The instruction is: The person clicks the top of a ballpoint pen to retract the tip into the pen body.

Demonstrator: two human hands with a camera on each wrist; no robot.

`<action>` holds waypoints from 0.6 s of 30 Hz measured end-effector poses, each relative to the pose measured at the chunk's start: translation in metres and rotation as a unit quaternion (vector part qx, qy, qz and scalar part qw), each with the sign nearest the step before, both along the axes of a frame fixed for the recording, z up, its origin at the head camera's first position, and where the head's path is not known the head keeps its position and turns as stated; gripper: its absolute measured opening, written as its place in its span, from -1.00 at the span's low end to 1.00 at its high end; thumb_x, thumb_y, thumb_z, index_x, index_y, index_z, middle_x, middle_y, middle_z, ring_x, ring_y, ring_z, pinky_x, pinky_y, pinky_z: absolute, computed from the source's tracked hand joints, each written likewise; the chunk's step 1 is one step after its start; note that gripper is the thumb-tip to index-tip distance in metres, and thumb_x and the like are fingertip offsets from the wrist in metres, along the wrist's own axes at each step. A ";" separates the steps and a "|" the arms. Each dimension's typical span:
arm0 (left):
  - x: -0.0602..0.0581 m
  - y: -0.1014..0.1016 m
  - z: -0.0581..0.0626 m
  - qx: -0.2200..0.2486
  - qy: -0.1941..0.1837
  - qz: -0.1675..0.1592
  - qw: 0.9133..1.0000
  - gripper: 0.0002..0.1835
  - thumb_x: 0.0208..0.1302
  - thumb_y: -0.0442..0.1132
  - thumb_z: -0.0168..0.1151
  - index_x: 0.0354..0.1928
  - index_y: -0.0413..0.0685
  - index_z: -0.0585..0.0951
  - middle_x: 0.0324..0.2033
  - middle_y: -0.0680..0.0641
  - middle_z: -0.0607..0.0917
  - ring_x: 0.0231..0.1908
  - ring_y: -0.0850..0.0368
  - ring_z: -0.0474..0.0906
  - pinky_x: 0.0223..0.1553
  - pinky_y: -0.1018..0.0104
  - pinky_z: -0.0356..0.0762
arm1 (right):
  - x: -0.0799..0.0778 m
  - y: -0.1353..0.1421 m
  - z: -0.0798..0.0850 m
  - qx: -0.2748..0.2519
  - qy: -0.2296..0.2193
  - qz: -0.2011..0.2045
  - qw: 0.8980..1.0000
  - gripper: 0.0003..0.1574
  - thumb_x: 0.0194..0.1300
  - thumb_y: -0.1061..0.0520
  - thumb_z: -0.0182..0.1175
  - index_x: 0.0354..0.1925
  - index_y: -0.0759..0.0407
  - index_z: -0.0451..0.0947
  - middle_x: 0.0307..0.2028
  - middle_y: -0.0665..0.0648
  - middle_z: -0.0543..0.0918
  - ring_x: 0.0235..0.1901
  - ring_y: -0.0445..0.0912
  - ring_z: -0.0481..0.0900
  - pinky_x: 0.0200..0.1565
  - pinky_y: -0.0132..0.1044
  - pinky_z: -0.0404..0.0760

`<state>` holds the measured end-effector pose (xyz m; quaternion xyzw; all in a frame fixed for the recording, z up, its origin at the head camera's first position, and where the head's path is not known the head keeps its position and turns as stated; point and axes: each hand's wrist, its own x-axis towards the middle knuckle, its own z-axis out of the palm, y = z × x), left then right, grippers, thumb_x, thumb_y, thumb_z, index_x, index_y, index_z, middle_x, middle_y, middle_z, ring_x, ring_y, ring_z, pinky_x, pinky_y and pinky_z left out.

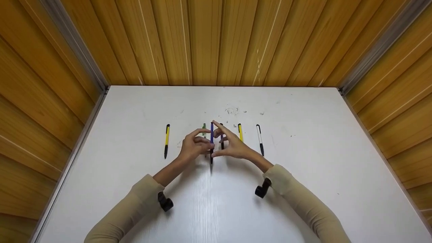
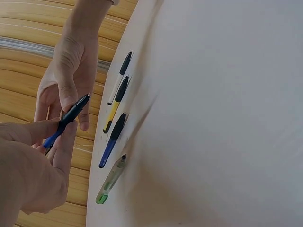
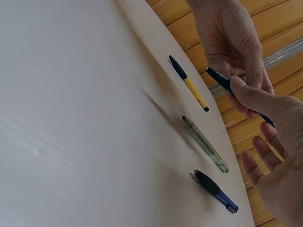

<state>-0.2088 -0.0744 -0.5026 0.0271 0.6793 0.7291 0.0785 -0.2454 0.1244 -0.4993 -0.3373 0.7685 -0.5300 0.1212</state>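
Note:
A blue pen with a black grip [image 1: 212, 133] is raised over the white table, between both hands. My left hand [image 1: 193, 145] pinches it between thumb and fingers around the grip, as the left wrist view also shows. From the other side my right hand [image 1: 234, 145] holds it, thumb on the black grip [image 3: 218, 78] and index fingertip at the far end; its other fingers [image 3: 267, 153] are spread loosely. Behind the hands lie a clear green pen [image 2: 111, 179] and a second blue pen [image 2: 112, 140], both partly covered in the head view.
On the table [image 1: 209, 216], a yellow pen [image 1: 167, 141] lies left of the hands. Another yellow pen [image 1: 240, 131] and a white pen [image 1: 259, 135] lie to the right. Dark marks [image 1: 232, 110] spot the tabletop farther back. Wood-look panels [image 1: 202, 40] enclose the back and sides.

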 end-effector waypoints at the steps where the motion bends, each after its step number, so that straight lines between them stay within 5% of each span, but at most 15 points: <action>1: 0.000 0.000 0.000 0.000 0.002 -0.001 1.000 -0.43 0.15 -0.57 0.40 0.23 -0.19 0.56 -0.34 -0.15 0.78 -0.34 0.12 0.78 -0.19 0.07 0.84 | 0.002 0.000 0.005 0.001 0.001 0.000 1.000 0.45 -0.04 0.42 0.56 0.58 0.43 -0.15 0.13 0.51 0.44 0.18 0.41 0.41 0.22 0.36 0.54; 4: -0.001 -0.001 -0.001 -0.002 0.004 -0.003 1.000 -0.43 0.16 -0.56 0.40 0.24 -0.19 0.56 -0.35 -0.13 0.78 -0.33 0.14 0.78 -0.19 0.08 0.84 | 0.009 -0.002 0.017 0.004 0.004 0.001 1.000 0.43 -0.03 0.39 0.56 0.57 0.45 -0.14 0.11 0.49 0.46 0.15 0.38 0.42 0.19 0.37 0.54; 18: 0.001 0.002 0.003 0.002 -0.010 0.005 1.000 -0.43 0.14 -0.58 0.41 0.23 -0.21 0.57 -0.34 -0.16 0.78 -0.35 0.16 0.77 -0.20 0.08 0.84 | 0.008 0.001 0.020 0.006 0.028 0.017 0.999 0.41 -0.03 0.39 0.56 0.57 0.45 -0.11 0.04 0.50 0.47 0.10 0.40 0.41 0.11 0.37 0.54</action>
